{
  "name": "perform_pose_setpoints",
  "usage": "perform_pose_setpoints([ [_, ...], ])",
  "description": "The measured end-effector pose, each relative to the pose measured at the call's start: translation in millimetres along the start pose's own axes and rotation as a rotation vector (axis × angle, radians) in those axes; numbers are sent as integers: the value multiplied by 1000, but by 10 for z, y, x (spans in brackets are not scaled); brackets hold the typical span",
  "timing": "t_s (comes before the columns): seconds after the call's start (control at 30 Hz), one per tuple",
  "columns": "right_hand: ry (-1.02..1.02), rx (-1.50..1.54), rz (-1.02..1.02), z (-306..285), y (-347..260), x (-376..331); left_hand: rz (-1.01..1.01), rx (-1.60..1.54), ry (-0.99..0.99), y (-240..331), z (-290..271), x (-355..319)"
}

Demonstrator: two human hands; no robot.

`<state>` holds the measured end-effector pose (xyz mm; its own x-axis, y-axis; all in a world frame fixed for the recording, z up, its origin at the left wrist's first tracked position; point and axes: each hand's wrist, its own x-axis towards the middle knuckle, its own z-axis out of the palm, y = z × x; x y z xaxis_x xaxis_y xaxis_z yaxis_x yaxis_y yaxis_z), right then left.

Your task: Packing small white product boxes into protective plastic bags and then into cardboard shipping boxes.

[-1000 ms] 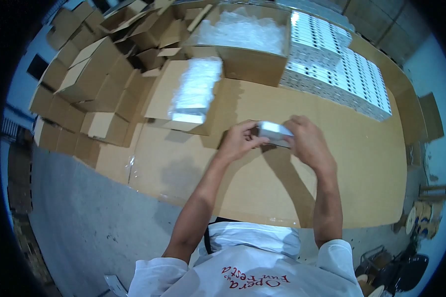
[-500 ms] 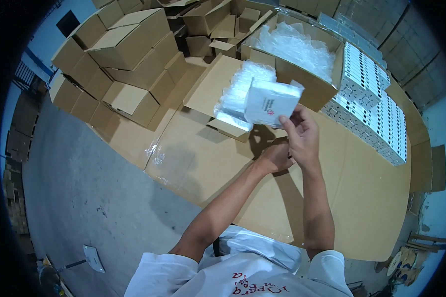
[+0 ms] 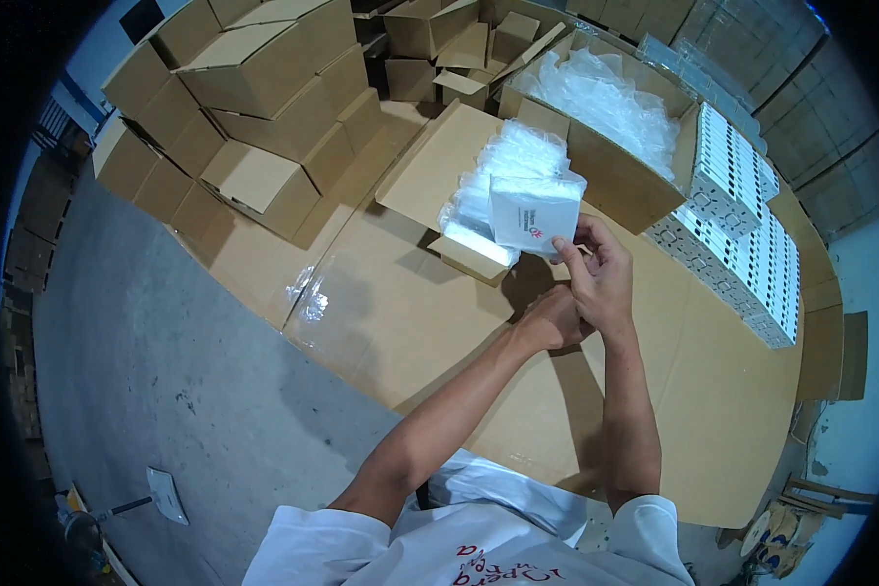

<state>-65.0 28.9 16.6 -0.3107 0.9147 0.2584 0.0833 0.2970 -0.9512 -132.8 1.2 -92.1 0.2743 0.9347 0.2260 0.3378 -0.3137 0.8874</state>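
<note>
A flat white square box [image 3: 535, 217] in clear plastic wrap, with small red and dark print, is pinched at its lower right corner by my right hand [image 3: 601, 269], thumb on the near face. My left hand [image 3: 554, 318] is curled closed just below, against the right wrist; its fingertips are hidden, and I cannot make out what they hold. Behind the white box stands an open cardboard carton [image 3: 423, 174] with clear plastic-wrapped pieces [image 3: 518, 151] bunched inside, partly covered by the white box.
A big carton [image 3: 610, 166] full of clear plastic bags stands behind. White boxes with black dots [image 3: 737, 249] are stacked at right. Several open brown cartons [image 3: 264, 127] pile up on the left. Cardboard sheeting [image 3: 391, 322] covers the work surface; grey floor [image 3: 195, 342] lies left.
The view has shifted a little, so the cartons appear further right. The white box has turned to face me more squarely in my right hand. My left hand stays by the right wrist.
</note>
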Motion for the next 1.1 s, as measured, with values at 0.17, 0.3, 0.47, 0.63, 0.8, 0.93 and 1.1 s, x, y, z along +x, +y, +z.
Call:
perform_pose_setpoints([
  [0.17,24,-414,-229,-1,-131,8,-28,-62,32,52,18,-22],
  [0.3,-59,-600,-366,133,-273,87,26,-343,3,-423,245,-35],
  [0.47,-134,-788,-307,168,-392,135,-6,-740,-23,-200,236,-52],
  [0.63,-304,-954,-273,224,-527,245,84,-360,43,-437,291,-55],
  [0.8,-357,-1020,-232,119,-550,299,201,-252,168,-166,215,-53],
  [0.93,-307,-1043,-249,218,-671,305,307,-137,253,-148,156,-39],
  [1.1,-325,-1106,-273,206,-646,318,335,-182,249,-83,100,-48],
])
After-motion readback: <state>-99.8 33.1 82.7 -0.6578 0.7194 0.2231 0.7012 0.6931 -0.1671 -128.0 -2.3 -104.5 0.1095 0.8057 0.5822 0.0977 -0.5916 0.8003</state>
